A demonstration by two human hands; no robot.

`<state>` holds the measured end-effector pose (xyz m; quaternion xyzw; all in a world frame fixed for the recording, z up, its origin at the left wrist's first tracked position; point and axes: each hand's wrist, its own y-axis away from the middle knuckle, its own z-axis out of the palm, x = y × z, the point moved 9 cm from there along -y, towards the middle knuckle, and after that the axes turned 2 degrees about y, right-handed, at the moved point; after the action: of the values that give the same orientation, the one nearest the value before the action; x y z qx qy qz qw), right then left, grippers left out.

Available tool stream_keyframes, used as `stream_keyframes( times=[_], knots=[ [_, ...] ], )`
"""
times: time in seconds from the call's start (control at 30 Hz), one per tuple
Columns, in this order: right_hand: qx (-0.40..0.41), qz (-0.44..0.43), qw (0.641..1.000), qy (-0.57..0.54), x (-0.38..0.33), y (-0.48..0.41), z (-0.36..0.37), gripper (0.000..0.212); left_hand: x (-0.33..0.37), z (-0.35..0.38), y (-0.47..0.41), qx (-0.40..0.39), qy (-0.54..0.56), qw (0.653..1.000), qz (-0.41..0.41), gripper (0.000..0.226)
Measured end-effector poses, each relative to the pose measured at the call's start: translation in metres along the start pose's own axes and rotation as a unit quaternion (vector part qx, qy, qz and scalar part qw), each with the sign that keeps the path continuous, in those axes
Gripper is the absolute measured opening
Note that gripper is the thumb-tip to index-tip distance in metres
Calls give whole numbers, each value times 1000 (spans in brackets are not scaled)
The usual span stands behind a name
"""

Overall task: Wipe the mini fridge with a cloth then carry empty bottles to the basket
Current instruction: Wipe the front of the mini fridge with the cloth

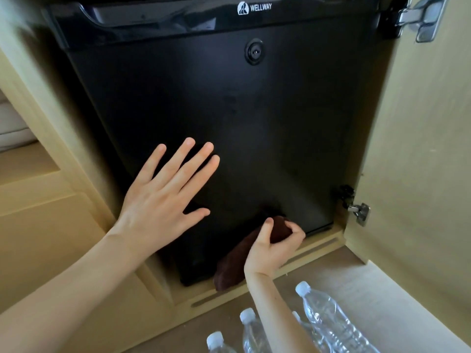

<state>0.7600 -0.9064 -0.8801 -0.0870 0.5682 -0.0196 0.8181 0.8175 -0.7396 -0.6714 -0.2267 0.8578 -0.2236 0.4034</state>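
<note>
A black mini fridge (pixel 254 128) with a keyhole fills a wooden cabinet niche, its door closed. My left hand (pixel 165 197) lies flat on the lower left of the door, fingers straight and spread. My right hand (pixel 275 244) grips a dark brown cloth (pixel 234 263) against the door's bottom edge. The cloth hangs down to the cabinet base. Several clear plastic bottles (pixel 328 319) with white caps stand on the floor below my right forearm, which hides part of one.
The cabinet door (pixel 420 149) stands open on the right, with metal hinges at top and bottom. A wooden base plinth (pixel 254 294) with slots runs under the fridge. Pale wooden panels and steps lie to the left.
</note>
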Motion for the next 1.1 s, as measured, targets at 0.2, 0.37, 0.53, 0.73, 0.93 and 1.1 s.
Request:
stream_keyframes(
  times=[0.2, 0.37, 0.53, 0.73, 0.93, 1.1],
  knots=[
    [-86, -200, 975, -36, -113, -5, 51, 33, 1, -4, -17, 26, -1, 999, 40, 98],
    [-27, -113, 993, -19, -57, -8, 30, 30, 1, -4, -19, 26, -4, 999, 45, 98],
    [17, 24, 999, -24, -1, -6, 0, 24, 3, -8, -19, 25, 2, 999, 42, 97],
    [-47, -140, 988, -37, -91, -27, 36, 31, 21, -6, -36, 17, 12, 996, 88, 95],
    [13, -63, 998, -5, -31, -45, 5, 29, 23, -3, -38, 33, 31, 996, 76, 92],
    [44, 21, 999, 0, 2, -51, -17, 26, 28, -5, -40, 37, 35, 996, 69, 93]
  ],
)
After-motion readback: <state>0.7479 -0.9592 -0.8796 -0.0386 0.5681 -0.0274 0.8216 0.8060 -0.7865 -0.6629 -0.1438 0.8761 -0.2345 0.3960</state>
